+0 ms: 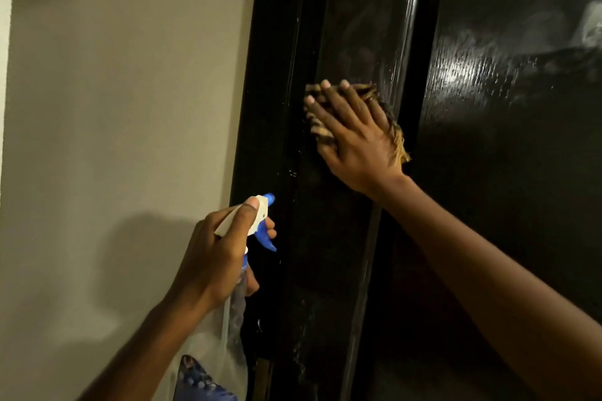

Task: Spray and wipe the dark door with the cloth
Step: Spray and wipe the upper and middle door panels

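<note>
At centre frame, your right hand [355, 140] presses a tan dark-striped cloth [321, 131] flat-fingered against the glossy black wood-grained door [505, 140], streaked with sheen; lower left, your left hand [211, 257] grips a clear blue-triggered spray bottle [260, 216].

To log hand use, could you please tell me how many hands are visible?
2. The left hand grips the spray bottle at lower left; the right hand presses the cloth flat against the dark door, centre. None appears hidden.
</note>
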